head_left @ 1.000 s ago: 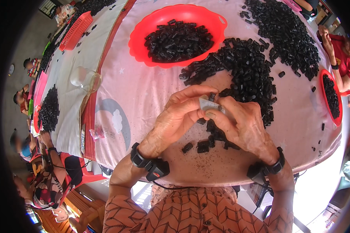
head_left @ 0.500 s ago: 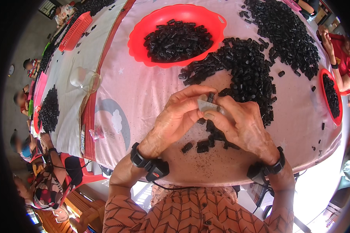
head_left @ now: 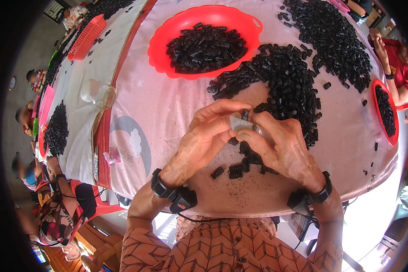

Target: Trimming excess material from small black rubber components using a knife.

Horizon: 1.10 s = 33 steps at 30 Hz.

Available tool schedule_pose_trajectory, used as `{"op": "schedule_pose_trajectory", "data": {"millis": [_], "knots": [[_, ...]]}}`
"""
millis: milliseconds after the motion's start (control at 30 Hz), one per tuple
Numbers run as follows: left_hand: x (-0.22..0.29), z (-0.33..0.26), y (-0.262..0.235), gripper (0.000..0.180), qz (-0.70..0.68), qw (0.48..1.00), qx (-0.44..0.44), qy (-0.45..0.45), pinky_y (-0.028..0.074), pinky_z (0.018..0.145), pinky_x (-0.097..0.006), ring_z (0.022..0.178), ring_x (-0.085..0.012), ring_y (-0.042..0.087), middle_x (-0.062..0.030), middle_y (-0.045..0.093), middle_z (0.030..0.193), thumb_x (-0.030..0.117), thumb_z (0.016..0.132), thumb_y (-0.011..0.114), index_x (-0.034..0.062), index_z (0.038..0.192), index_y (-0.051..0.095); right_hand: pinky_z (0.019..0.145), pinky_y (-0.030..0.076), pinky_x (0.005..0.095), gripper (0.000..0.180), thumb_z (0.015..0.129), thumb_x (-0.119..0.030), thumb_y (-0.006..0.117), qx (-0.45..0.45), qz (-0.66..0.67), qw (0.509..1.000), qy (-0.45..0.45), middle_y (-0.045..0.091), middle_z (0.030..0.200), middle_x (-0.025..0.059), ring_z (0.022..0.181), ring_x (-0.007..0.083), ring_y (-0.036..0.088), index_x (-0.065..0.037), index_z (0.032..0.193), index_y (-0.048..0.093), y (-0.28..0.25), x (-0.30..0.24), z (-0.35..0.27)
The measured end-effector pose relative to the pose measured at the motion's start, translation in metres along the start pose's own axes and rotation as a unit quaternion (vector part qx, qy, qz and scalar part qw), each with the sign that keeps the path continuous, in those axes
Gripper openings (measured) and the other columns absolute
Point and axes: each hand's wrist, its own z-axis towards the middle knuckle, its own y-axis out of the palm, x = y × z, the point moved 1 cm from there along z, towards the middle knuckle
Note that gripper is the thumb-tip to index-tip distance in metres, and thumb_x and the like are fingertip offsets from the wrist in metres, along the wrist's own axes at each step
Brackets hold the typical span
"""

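Note:
Close together over the near part of the table, both hands have their fingers closed. Between thumb and fingertips, my left hand (head_left: 203, 133) pinches a small black plastic piece (head_left: 245, 114), mostly covered by the fingers. A flat, pale grey blade (head_left: 239, 123) is in my right hand (head_left: 283, 143), its wide end against the black piece. Just beyond and beside the right hand spreads a heap of similar black pieces (head_left: 294, 86). Several loose pieces (head_left: 235, 171) and dark crumbs lie below the hands.
A red scalloped basin (head_left: 161, 63) of black pieces stands beyond my hands. Another heap (head_left: 331, 43) lies at far right, near a red tray (head_left: 395, 131) and a person in red (head_left: 405, 75). On the left are a clear jar (head_left: 109, 97), a red basket (head_left: 88, 38) and other people.
The hands, blade and black piece hold nearly the same pose. The whole view has shifted very slightly.

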Motion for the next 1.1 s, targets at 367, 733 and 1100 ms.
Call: {"op": "schedule_pose_trajectory", "data": {"millis": [367,733,1100], "knots": [[-0.005,0.000,-0.001,0.033,0.013,0.999,0.033,-0.014,0.049,0.095,-0.033,0.106,-0.0179,0.060,-0.0093,0.062,0.114,0.006,0.089,0.060,-0.0016,0.120,0.058,0.042,0.046,0.0344,0.028,0.090,-0.025,0.068,0.007,-0.001,1.000,0.011,0.055,0.054,0.0113,0.046,0.0261,0.060,0.000,0.094,0.058,0.005,0.005,0.001],[0.002,0.003,-0.005,0.028,-0.057,0.997,0.001,-0.054,0.051,0.073,-0.027,0.083,-0.0133,0.062,-0.0081,0.064,0.103,0.011,0.096,0.057,0.0030,0.122,0.059,0.044,0.045,0.0300,0.017,0.091,-0.017,0.067,0.079,0.039,0.992,0.086,0.057,0.057,0.0103,0.047,0.0223,0.060,-0.001,0.088,0.061,-0.012,-0.004,0.006],[0.005,0.002,-0.003,0.023,0.005,0.995,0.065,-0.071,0.053,0.068,-0.027,0.077,-0.0141,0.064,-0.0079,0.066,0.095,0.009,0.091,0.065,0.0015,0.113,0.063,0.043,0.043,0.0303,0.019,0.090,-0.016,0.068,0.099,-0.001,0.993,0.058,0.055,0.056,0.0119,0.045,0.0228,0.058,0.000,0.086,0.059,-0.011,0.001,0.007]]}}
